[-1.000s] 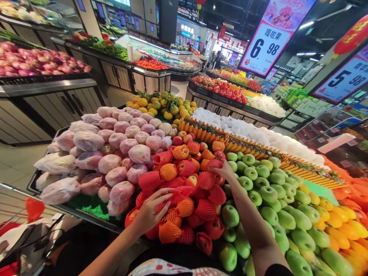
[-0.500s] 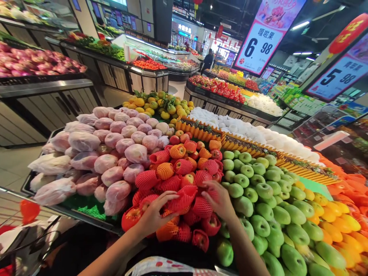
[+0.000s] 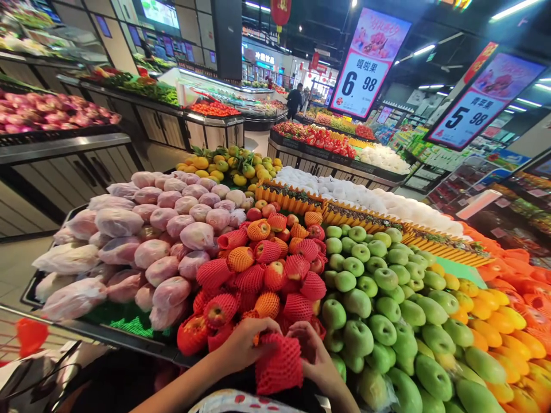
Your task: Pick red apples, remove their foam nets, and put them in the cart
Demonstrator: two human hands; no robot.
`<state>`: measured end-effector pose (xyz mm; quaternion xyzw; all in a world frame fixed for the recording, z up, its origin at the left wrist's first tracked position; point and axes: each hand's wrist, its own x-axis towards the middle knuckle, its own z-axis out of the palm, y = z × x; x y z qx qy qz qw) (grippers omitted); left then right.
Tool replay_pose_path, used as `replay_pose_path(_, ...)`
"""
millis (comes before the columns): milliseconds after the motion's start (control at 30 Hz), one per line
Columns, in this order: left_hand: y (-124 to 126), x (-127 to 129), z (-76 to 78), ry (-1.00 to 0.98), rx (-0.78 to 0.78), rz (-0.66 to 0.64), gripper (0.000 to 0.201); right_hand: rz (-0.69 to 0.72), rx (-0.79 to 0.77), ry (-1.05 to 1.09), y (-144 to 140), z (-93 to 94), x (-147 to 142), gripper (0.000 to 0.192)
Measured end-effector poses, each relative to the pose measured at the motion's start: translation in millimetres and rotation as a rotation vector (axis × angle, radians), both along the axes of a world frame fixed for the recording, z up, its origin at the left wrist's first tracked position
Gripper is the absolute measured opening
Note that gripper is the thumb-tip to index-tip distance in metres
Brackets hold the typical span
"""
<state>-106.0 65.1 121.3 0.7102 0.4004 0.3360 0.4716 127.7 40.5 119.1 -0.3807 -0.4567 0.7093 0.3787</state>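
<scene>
head view: left hand [image 3: 241, 344] and right hand [image 3: 312, 355] clasp the red-netted apple [image 3: 279, 362] between them.

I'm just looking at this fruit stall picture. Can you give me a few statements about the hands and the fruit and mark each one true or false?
1. Both hands, left hand and right hand, are on one red foam net. True.
2. The green apples lie left of the netted apples. False: they lie to the right.
3. The nearer price sign shows 6.98. True.
4. The bagged pink fruit is in the right hand. False: it sits untouched in its heap at the left.
</scene>
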Motion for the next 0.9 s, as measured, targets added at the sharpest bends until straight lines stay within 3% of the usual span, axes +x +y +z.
replay_pose_path(67,-3.7,4.3,-2.9,-0.088,0.054,-0.073,0.010,0.092,-0.043,0.061,-3.1,-2.9,-10.1,0.063)
replay_pose_path(133,-5.3,8.1,-3.7,-0.172,0.105,-0.107,0.012,0.082,-0.052,0.053,-2.5,-6.7,-20.6,0.056)
replay_pose_path(233,-3.2,8.6,-0.3,-0.188,0.082,0.018,0.013,-0.082,-0.044,-0.029,2.7,-10.6,-30.4,0.029)
replay_pose_path(333,0.4,1.6,5.9,-0.159,-0.006,0.149,0.014,-0.219,-0.024,-0.010,6.7,-9.2,-30.2,0.022)
replay_pose_path(567,-7.0,-4.9,6.6,-0.111,-0.097,-0.100,0.043,-0.251,0.075,0.028,-6.6,-7.8,-34.0,0.038)
replay_pose_path(733,-3.9,1.8,8.2,-0.058,-0.109,-0.066,0.024,-0.152,0.060,-0.031,-14.8,-10.5,-40.1,0.047)
replay_pose_path(900,4.4,-3.7,16.4,-0.103,-0.102,-0.015,0.014,-0.225,-0.052,-0.032,-6.8,-13.9,-26.5,0.051)
